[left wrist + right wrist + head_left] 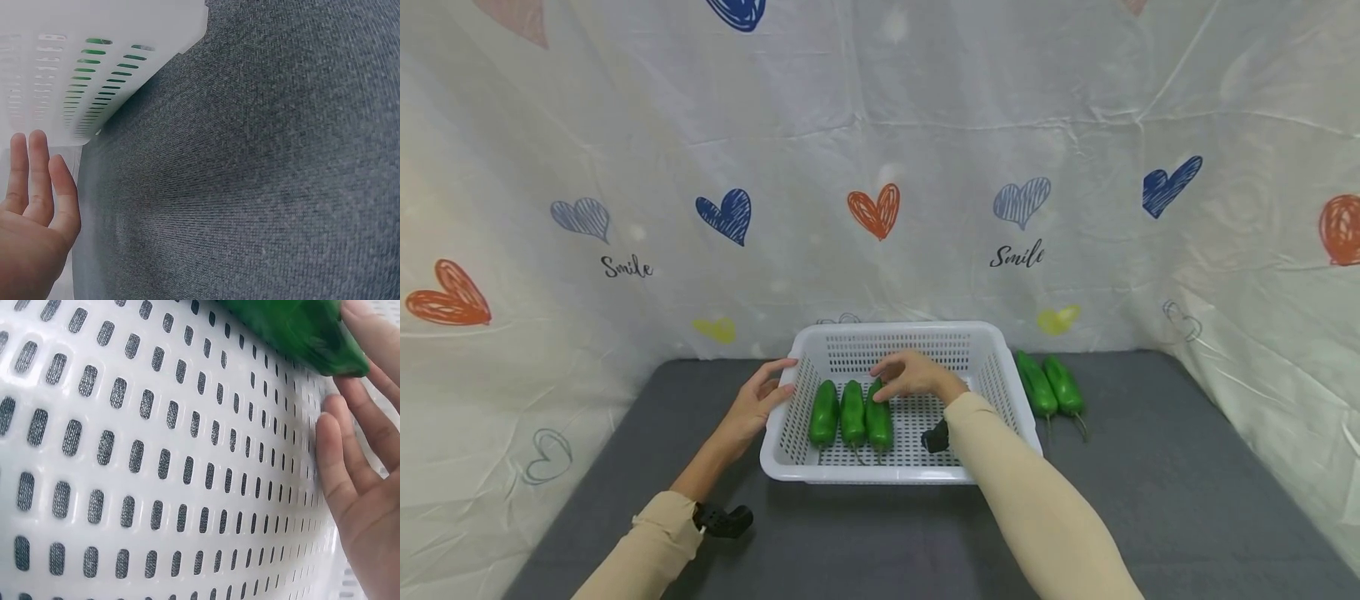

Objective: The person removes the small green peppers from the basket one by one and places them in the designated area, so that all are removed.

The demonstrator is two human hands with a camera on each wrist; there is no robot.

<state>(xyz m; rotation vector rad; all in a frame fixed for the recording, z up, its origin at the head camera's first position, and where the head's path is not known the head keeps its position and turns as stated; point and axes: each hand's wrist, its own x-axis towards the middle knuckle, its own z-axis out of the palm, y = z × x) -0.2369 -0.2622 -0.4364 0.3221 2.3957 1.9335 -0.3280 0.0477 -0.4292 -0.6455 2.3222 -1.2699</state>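
Observation:
A white perforated plastic basket stands on the grey surface. Inside, toward its left side, three green peppers lie side by side, stems toward the near edge. My right hand is over the basket; its thumb and a finger pinch the far tip of the rightmost green pepper. In the right wrist view that pepper tip sits between thumb and fingers, while the other fingers are spread loosely. My left hand touches the basket's left rim with extended fingers. The left thumb is hidden in the left wrist view.
Two more green peppers lie on the grey cloth just right of the basket. A white curtain printed with hearts hangs right behind it. A black wrist device is on the left forearm.

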